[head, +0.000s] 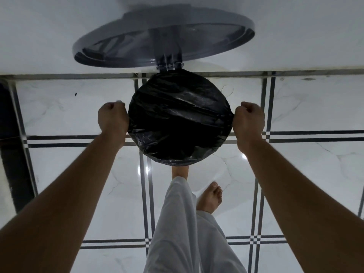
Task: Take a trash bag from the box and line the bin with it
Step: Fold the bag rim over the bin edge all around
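Gripping trash bag (180, 119) edges, fingers (110, 106) curled either side.

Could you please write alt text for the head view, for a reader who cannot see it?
Seen from above, both hands, left and right, grip a black trash bag stretched over a round bin's mouth. The grey lid stands raised behind it, on a white tiled floor.
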Demonstrator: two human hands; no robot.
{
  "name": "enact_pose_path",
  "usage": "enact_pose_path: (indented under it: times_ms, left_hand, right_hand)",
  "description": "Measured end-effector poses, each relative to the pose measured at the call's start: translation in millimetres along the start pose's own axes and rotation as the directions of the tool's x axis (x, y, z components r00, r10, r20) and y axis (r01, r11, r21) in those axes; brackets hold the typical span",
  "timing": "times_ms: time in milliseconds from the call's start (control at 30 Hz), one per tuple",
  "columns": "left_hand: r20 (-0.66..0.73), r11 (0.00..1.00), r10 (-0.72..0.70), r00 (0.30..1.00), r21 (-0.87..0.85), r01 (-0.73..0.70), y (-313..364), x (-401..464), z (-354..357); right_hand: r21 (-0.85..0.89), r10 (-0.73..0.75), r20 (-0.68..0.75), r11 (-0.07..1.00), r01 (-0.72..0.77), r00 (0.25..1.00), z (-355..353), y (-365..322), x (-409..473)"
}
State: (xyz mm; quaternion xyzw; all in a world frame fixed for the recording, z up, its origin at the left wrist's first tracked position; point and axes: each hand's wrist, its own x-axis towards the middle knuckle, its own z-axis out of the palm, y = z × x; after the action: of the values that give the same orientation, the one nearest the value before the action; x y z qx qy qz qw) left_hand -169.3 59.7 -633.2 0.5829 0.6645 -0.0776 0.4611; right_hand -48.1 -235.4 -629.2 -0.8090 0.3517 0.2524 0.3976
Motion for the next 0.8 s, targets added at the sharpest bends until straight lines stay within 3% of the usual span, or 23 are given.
enact_pose_path:
  times_ms: [33, 100, 200, 267, 300, 333, 367, 400, 433, 467, 500, 533, 600, 733, 800]
  left_hand:
    - [-0.012, 0.996, 0.083, 0.996, -0.018, -0.084, 3, -5, 5]
    - [0.068, 0.977, 0.207, 0.976, 0.038, -0.210, 9, -15, 15]
    - [0.225, 0.964, 0.183, 0.957, 0.149, -0.220, 20, -19, 29]
    - [0.155, 0.924, 0.238, 0.959, 0.268, -0.273, 22, -15, 30]
    - [0.053, 0.858, 0.380, 0.924, 0.353, -0.373, 19, -17, 30]
    - [-0.002, 0.749, 0.567, 0.824, 0.419, -0.514, 16, -26, 28]
    - [0.053, 0.560, 0.761, 0.647, 0.450, -0.696, 13, -41, 27]
    - [0.229, 0.342, 0.856, 0.464, 0.424, -0.838, 5, -55, 29]
    - [0.458, 0.138, 0.832, 0.311, 0.373, -0.918, -9, -63, 33]
    - [0.674, -0.004, 0.685, 0.278, 0.385, -0.923, -23, -72, 38]
    - [0.804, -0.101, 0.471, 0.362, 0.457, -0.884, -36, -77, 41]
    - [0.830, -0.176, 0.264, 0.491, 0.542, -0.822, -43, -81, 42]
    - [0.778, -0.220, 0.109, 0.619, 0.626, -0.748, -49, -83, 45]
    - [0.723, -0.068, 0.367, 0.585, 0.648, -0.758, -33, -97, 57]
    - [0.702, 0.077, 0.369, 0.609, 0.630, -0.773, -24, -105, 62]
  right_hand:
    - [-0.007, -0.114, -0.016, 0.993, 0.114, 0.993, 2, -3, -8]
    - [-0.016, -0.240, 0.089, 0.970, 0.243, 0.967, 11, -8, -23]
    - [-0.069, -0.264, 0.262, 0.954, 0.291, 0.928, 28, -8, -27]
    - [-0.082, -0.250, 0.286, 0.956, 0.283, 0.925, 32, -15, -24]
    - [-0.087, -0.237, 0.289, 0.958, 0.272, 0.928, 33, -17, -21]
    - [-0.103, -0.243, 0.289, 0.954, 0.282, 0.926, 34, -19, -18]
    - [-0.124, -0.270, 0.290, 0.941, 0.316, 0.918, 35, -21, -18]
    - [-0.139, -0.302, 0.297, 0.925, 0.354, 0.906, 36, -21, -18]
    - [-0.149, -0.319, 0.308, 0.914, 0.377, 0.896, 38, -20, -19]
    - [-0.149, -0.334, 0.317, 0.907, 0.395, 0.888, 39, -20, -20]
    - [-0.148, -0.344, 0.324, 0.902, 0.406, 0.881, 40, -20, -23]
    - [-0.148, -0.347, 0.325, 0.900, 0.410, 0.880, 41, -19, -24]
    - [-0.178, -0.336, 0.322, 0.897, 0.405, 0.885, 42, -18, -23]
    - [-0.273, -0.322, 0.390, 0.854, 0.442, 0.863, 43, -11, -23]
    - [-0.360, -0.357, 0.447, 0.768, 0.530, 0.820, 40, -7, -21]
